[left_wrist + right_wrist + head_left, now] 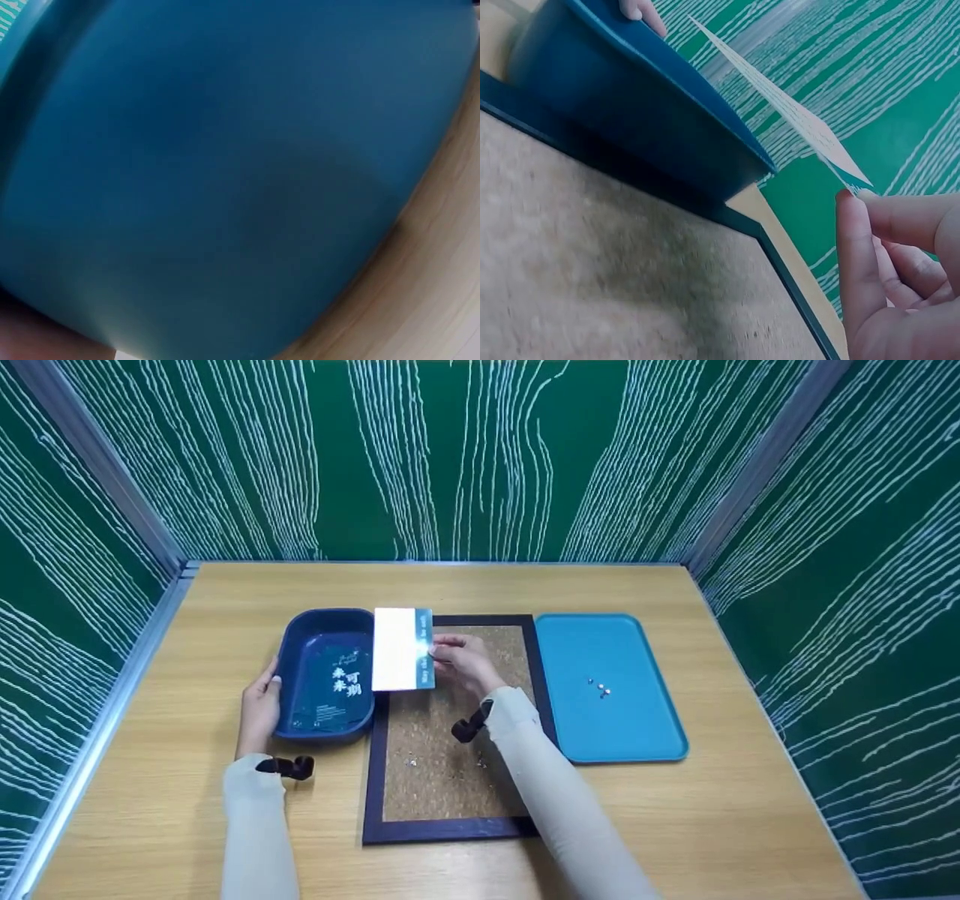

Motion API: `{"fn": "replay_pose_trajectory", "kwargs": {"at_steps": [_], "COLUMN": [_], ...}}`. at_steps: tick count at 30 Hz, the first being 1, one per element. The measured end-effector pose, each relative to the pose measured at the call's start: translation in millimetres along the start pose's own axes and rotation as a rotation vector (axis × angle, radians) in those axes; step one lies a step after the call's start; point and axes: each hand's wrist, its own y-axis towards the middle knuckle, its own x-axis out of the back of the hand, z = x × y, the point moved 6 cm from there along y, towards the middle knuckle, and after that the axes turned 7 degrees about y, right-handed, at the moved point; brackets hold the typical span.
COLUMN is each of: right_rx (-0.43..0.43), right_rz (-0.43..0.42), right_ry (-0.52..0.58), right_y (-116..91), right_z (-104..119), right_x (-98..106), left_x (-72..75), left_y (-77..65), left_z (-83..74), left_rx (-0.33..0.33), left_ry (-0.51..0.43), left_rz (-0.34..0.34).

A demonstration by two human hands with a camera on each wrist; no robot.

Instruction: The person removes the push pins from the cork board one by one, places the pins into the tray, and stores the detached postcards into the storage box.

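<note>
My right hand (466, 661) pinches a white card (395, 649) by its teal printed edge, between thumb and fingertips. The card is raised over the gap between the blue basin (327, 740) and the cork board (431, 720); the right wrist view shows it tilted, with lines of print on one face. Beside the basin, my left hand (259, 706) grips its left wall, thumb at the rim. Inside the basin lies a dark green card (322, 667) with white characters. The basin's wall (225, 150) fills most of the left wrist view.
The dark-framed cork board lies flat between basin and tray, with small shiny pins (411, 763) near its lower part. On the right, a turquoise tray (615, 735) holds several small pins (601, 688). Green walls with white lines enclose the wooden table (750, 810).
</note>
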Motion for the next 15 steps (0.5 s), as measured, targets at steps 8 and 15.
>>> {"fn": "replay_pose_trajectory", "kwargs": {"at_steps": [8,15], "right_rx": [0.063,0.06], "right_rz": [0.048,0.047], "right_ry": [-0.003,-0.02], "right_y": [-3,-7], "right_z": [1,-3], "right_x": [-27,-50], "left_x": [0.5,2.1], "left_y": [0.5,0.0], "left_z": [-2.0,-1.4], "left_rx": [-0.037,-0.028], "left_ry": [-0.018,-0.015], "left_rz": [-0.027,-0.028]}}
